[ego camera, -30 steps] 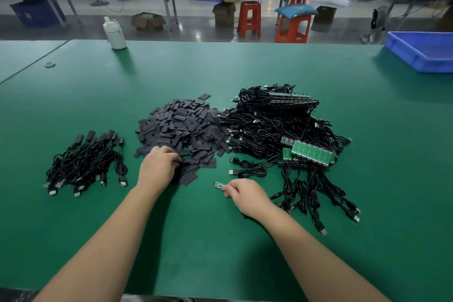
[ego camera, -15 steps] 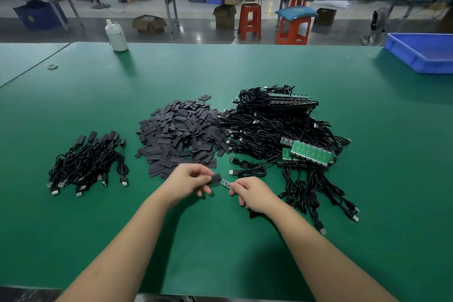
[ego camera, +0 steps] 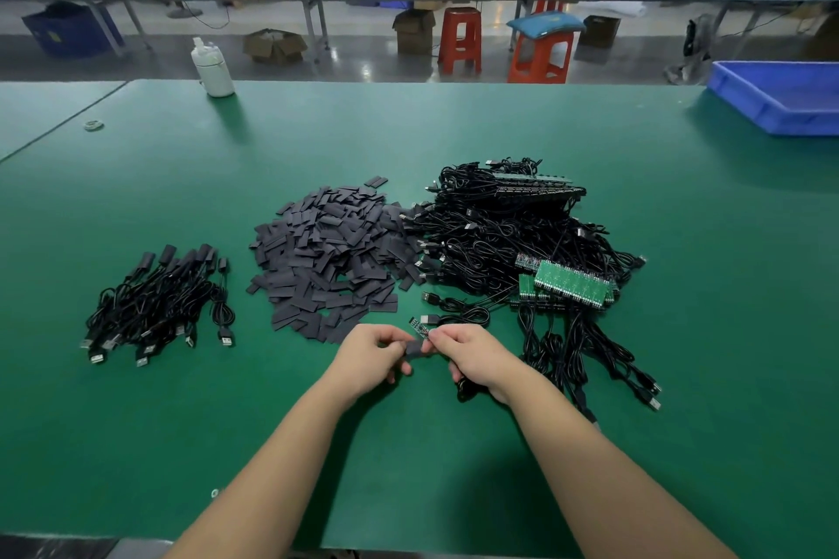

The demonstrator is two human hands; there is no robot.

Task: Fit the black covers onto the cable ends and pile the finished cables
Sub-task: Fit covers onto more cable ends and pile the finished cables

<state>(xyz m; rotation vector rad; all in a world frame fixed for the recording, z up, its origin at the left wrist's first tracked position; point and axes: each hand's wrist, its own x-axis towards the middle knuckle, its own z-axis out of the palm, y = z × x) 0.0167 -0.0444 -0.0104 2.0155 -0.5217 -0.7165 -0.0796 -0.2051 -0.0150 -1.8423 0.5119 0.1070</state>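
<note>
Left to right: 1 pile of finished cables, 1 heap of black covers, my left hand pinching 1 cover, my right hand pinching 1 cable's circuit-board end, raised just above the green table, then the tangle of unfinished cables.

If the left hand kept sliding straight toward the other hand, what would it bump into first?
Probably the little circuit board on the cable end pinched by the right hand. The left hand holds a black cover right beside it, though depth is hard to judge from this one view.
</note>
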